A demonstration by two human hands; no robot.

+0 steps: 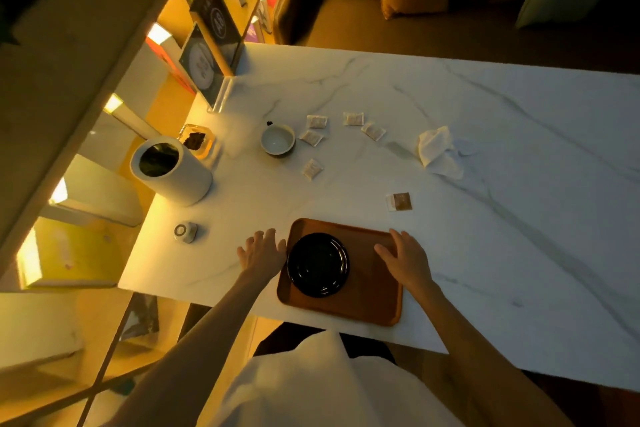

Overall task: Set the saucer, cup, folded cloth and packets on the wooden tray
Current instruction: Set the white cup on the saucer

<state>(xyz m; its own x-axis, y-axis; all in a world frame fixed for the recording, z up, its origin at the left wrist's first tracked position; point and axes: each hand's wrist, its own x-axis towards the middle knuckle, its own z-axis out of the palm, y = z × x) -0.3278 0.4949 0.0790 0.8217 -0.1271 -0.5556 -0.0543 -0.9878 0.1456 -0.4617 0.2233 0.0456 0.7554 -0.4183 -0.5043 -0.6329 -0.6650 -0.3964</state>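
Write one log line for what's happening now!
saucer: on tray | cup, cloth, packets: on table | left hand: open, beside tray | right hand: open, at tray edge

The left grip lies flat, fingers spread, on the marble surface, just beside the wooden tray. The right grip rests with relaxed fingers on the tray's opposite rim. Between the grips, the black saucer sits on the tray. Beyond them lie the cup, packets and crumpled cloth.
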